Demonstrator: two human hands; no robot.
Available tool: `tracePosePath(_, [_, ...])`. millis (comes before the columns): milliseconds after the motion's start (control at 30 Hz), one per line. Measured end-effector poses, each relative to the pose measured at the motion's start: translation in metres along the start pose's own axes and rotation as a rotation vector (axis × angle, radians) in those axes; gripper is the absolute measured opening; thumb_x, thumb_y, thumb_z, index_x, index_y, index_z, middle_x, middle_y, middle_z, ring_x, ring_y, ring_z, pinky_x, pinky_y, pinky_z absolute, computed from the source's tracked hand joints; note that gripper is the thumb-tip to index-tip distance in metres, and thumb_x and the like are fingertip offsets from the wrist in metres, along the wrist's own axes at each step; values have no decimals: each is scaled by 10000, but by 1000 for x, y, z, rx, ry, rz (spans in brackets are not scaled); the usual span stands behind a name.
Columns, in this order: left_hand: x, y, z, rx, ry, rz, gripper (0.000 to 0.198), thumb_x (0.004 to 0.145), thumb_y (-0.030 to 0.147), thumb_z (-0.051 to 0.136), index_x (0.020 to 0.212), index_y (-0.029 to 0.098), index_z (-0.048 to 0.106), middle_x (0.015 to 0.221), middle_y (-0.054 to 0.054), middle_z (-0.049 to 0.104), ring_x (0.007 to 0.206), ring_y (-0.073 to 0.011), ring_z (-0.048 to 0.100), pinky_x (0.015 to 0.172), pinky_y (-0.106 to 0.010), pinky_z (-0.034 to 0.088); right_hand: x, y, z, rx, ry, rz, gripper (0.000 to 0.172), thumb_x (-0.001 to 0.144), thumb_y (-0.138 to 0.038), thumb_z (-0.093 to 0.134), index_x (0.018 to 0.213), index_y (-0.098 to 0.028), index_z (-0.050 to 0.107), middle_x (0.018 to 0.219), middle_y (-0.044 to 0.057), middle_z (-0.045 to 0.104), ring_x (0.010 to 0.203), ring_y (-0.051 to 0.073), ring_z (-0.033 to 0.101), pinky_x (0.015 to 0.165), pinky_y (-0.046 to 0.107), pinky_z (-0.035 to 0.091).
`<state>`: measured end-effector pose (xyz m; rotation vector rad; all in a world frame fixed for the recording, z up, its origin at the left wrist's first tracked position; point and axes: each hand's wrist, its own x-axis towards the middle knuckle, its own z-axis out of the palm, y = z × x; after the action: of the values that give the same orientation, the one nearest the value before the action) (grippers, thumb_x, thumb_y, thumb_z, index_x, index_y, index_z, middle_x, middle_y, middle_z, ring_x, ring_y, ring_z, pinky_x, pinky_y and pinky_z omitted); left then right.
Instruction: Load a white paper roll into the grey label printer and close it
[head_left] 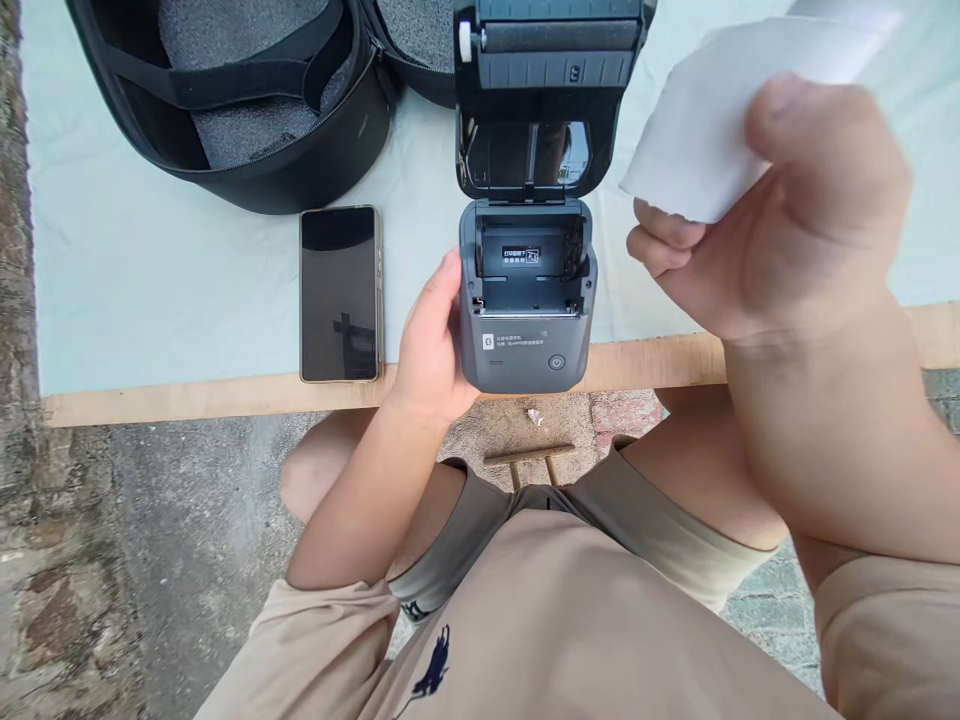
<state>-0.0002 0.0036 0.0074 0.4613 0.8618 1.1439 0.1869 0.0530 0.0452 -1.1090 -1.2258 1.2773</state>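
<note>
A small dark grey label printer [525,350] stands at the table's front edge with its lid [536,120] swung up and back. Its paper bay shows no roll inside, only a small printed sticker. My left hand [431,350] grips the printer's left side, thumb along the casing and the other fingers hidden behind or under it. Raised to the right of the printer, my right hand [810,200] pinches a white sheet of paper or cloth [697,120] between thumb and fingers. That hand and the sheet are slightly blurred.
A phone [339,295] with a dark screen lies left of the printer. Behind it sits an open black zip case [300,160] with grey foam and a strap. The table [187,340] has a pale cloth and a wooden front edge. My knees are below it.
</note>
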Motion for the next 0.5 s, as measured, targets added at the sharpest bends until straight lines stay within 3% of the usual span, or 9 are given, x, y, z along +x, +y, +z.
tracePosePath(133, [0, 1, 1, -35, -18, -19, 361, 1007, 399, 413, 978, 180, 698, 1117, -58, 762, 1458, -283, 480, 1158, -456, 490, 0, 16, -2, -25, 176, -111, 438, 583, -481, 780, 871, -282, 517, 710, -29, 492, 480, 120, 428, 382, 299, 327])
tracePosePath(300, [1, 0, -2, -58, -34, -12, 365, 1007, 390, 406, 969, 192, 711, 1008, -50, 772, 1438, -278, 509, 1156, -466, 494, -6, 24, -8, -383, 69, -258, 384, 789, -542, 710, 909, -279, 457, 820, -9, 565, 650, 143, 596, 504, 288, 483])
tracePosePath(400, [1, -1, -4, -95, -82, 3, 364, 1008, 388, 423, 992, 175, 718, 930, -41, 774, 1405, -272, 546, 1155, -464, 496, -9, 23, -9, -565, 51, -323, 377, 750, -438, 774, 905, -270, 475, 923, 16, 590, 764, 147, 576, 532, 272, 440])
tracePosePath(500, [1, -2, -4, -115, -114, -8, 369, 1010, 397, 423, 1003, 176, 718, 902, -27, 772, 1379, -267, 572, 1142, -464, 507, -9, 23, -9, -845, 72, -222, 453, 696, -290, 808, 1028, -278, 499, 950, 7, 626, 752, 158, 577, 641, 316, 489])
